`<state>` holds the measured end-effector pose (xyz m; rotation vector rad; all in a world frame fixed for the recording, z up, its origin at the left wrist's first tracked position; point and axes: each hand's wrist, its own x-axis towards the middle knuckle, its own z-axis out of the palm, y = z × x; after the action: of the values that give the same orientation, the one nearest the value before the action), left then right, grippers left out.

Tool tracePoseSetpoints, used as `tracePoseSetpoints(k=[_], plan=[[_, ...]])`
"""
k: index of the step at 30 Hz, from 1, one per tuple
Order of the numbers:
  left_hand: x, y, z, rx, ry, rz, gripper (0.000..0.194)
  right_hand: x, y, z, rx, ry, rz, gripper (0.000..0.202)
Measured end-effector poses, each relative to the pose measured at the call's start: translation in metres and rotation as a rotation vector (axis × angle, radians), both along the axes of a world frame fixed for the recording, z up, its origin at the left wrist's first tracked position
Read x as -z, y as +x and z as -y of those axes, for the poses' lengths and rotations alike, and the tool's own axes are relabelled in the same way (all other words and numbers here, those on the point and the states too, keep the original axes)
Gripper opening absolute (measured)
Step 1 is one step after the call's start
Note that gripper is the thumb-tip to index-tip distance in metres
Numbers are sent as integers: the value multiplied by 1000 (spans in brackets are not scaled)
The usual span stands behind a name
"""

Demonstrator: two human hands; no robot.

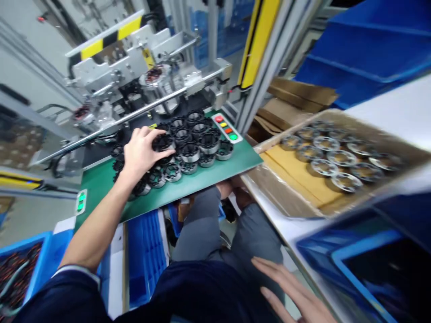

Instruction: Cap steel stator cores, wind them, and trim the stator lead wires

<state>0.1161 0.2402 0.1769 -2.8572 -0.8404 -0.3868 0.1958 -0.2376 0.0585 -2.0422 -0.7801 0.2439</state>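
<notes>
My left hand (143, 150) reaches over the group of ring-shaped parts, thumb and fingers around one black-and-silver stator ring (164, 142). Several more stator rings (190, 152) with black toothed tops and silver sides stand packed together on the green work surface (235, 163), some stacked on others. The palm hides part of the rings on the left. Near my lap at the lower right, my right hand (292, 289) holds nothing, its fingers stretched out and apart.
Behind the rings stands a metal machine (161, 87) with a front bar. A button panel (227, 128) is at the right. A cardboard box (289, 197) holds several bare metal rings (325, 167). Blue bins (363, 269) stand lower right, with a blue crate (47, 251) lower left.
</notes>
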Motion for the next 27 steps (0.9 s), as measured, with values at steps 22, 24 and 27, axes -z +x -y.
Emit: tracePoseSetpoints(k=[22, 24, 27], plan=[[68, 329, 262, 615, -287, -347, 38, -40, 305, 193, 353, -612, 304, 86], [81, 362, 259, 581, -254, -413, 43, -34, 305, 195, 332, -565, 336, 86], [93, 396, 257, 576, -210, -505, 42, -30, 305, 192, 239, -490, 318, 83]])
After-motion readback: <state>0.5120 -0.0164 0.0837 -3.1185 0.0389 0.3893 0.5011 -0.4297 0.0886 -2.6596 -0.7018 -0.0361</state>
